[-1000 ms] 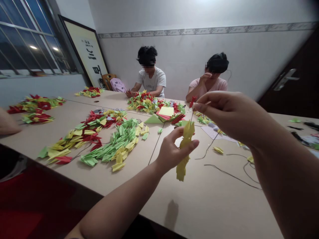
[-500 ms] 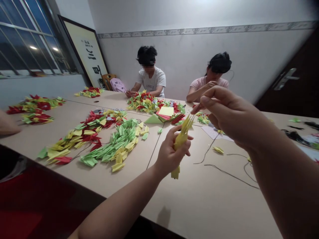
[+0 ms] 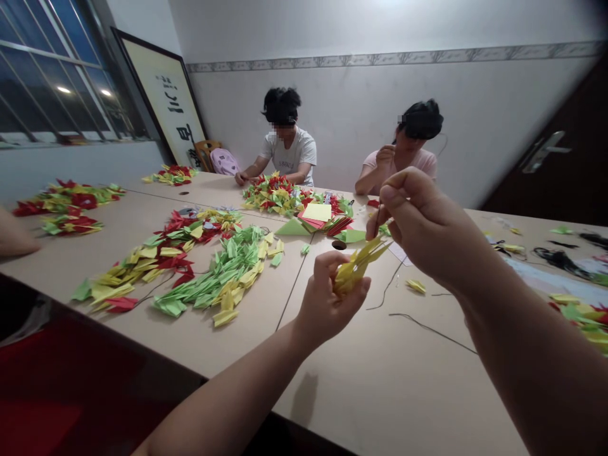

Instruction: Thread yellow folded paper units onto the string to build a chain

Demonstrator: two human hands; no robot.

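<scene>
Head view showed the left hand (image 3: 332, 303), with its grip curled around yellow folded papers (image 3: 357, 267) above the worktop (image 3: 403, 392); the right hand (image 3: 420, 218) pinched a dark cord (image 3: 378, 223). The papers seemed light, easily creased, best held softly by the middle.

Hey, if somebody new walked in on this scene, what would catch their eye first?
Probably the hands in front: the left hand grips yellow folded papers, while the right hand pinches a thin dark string just above. Next, the bright green paper bundle on the table, left of the hands, and the tall framed panel leaning beside the window.
</scene>
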